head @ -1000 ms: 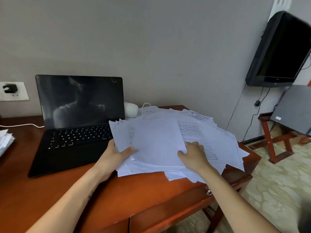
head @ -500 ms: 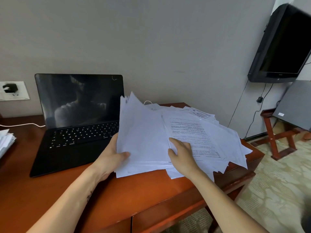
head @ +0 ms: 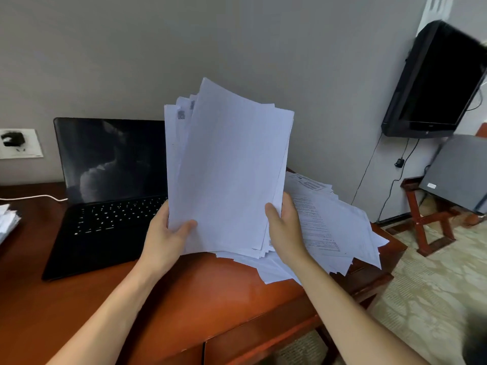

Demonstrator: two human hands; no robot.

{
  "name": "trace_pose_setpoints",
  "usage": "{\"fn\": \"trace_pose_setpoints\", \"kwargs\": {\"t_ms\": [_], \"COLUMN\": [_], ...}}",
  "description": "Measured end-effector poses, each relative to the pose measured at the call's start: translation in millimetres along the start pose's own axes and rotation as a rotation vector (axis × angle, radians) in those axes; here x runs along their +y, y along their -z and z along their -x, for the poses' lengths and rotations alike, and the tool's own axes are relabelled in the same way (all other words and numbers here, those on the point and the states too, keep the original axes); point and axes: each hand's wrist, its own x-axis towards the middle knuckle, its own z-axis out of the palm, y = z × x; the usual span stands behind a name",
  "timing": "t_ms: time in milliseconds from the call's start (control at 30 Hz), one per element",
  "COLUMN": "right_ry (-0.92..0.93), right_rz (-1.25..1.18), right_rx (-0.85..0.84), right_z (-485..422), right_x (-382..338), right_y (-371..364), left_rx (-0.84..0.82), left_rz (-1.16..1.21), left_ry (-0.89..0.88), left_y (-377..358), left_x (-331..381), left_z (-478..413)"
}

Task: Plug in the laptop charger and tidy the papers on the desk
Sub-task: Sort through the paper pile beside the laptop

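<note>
Bare desk [head: 224,293] in front (laptop [head: 105,222] left, papers [head: 337,233] right).

Two hands: left hand [head: 164,242], right hand [head: 286,227]. One laptop [head: 105,206] at centre left. One television [head: 437,83] upper right. One wall socket [head: 33,150] far left. Three lots of paper: held sheaf [head: 229,167], loose heap [head: 342,227], small stack [head: 8,219].

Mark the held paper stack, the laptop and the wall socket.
held paper stack [head: 229,175], head view, middle of front sheet.
laptop [head: 110,159], head view, dark screen.
wall socket [head: 33,144], head view, bare right part of plate.
</note>
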Motion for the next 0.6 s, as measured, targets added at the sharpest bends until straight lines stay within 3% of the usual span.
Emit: {"fn": "trace_pose_setpoints", "kwargs": {"t_ms": [167, 600], "right_ry": [0.092, 0.056], "right_rz": [0.03, 0.004], "right_rx": [0.152, 0.156], "right_z": [14.7, 16.2], "right_x": [8.6, 5.4], "right_y": [-12.4, -23.8], "left_rx": [0.051, 0.073], "left_rz": [0.061, 0.069], "left_ry": [-0.031, -0.102], "left_y": [-0.1, -1.2], "left_x": [0.9, 1.1], "left_z": [1.9, 3.4]}}
